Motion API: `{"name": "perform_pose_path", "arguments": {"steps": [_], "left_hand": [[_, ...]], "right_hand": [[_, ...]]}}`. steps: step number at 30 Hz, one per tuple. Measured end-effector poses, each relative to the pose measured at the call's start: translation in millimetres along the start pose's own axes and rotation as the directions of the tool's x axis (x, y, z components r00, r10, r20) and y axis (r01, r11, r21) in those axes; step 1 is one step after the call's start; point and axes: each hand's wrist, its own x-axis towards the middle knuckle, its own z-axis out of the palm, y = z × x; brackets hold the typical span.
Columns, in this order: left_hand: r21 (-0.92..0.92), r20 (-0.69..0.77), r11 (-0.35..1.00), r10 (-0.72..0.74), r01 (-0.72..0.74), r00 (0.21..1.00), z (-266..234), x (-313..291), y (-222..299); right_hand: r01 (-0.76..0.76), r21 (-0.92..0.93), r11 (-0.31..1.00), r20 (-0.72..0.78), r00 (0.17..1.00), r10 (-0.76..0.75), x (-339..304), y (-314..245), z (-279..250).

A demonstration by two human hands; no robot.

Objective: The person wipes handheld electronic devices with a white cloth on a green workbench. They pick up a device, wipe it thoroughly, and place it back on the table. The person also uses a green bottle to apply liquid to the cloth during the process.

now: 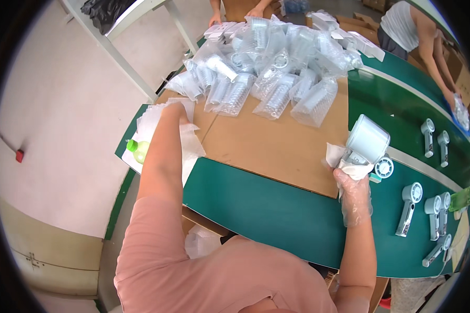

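Observation:
My right hand (354,188), in a clear plastic glove, is closed round the handle of a white handheld fan (369,136). A crumpled white cloth (356,170) is bunched between my fingers and the fan. The fan's thick round head tilts up and away from me. At the far left, my left hand (175,111) reaches onto a pile of thin white sheets or bags (192,148); its fingers are largely hidden. Beside that forearm lies a bottle with a green cap (136,148). Another fan (384,167) lies just right of my right hand.
Bubble-wrap bags (277,96), several holding white fans, heap on the cardboard sheet (266,148). More bare fans (410,208) lie on the green table (245,206) at right. Across the table, one person's hands (255,12) and another's arm (434,62) are at work.

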Motion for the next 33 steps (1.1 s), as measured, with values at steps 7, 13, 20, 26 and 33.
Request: {"name": "perform_pose_path", "arguments": {"steps": [7,13,20,26,33], "left_hand": [[-0.026,-0.13,0.997,0.062,-0.066,0.99,72,59,-64],[-0.204,-0.367,0.939,-0.337,0.278,0.867,-72,-16,16],[-0.241,-0.797,0.97,-0.21,0.021,0.567,-142,-75,39],[-0.423,-0.634,0.684,0.244,-0.594,0.734,-83,-167,198],[-0.334,-0.665,0.444,0.514,-0.831,0.542,13,-214,239]], "right_hand": [[0.266,-0.315,0.911,0.06,0.964,-0.261,5,-5,9],[0.299,-0.443,0.845,0.147,0.954,-0.261,16,20,6],[0.361,-0.626,0.691,0.279,0.932,-0.234,19,26,13],[0.21,-0.397,0.894,0.079,0.978,-0.195,10,19,4],[0.123,-0.473,0.873,-0.044,0.986,-0.163,14,31,-19]]}}
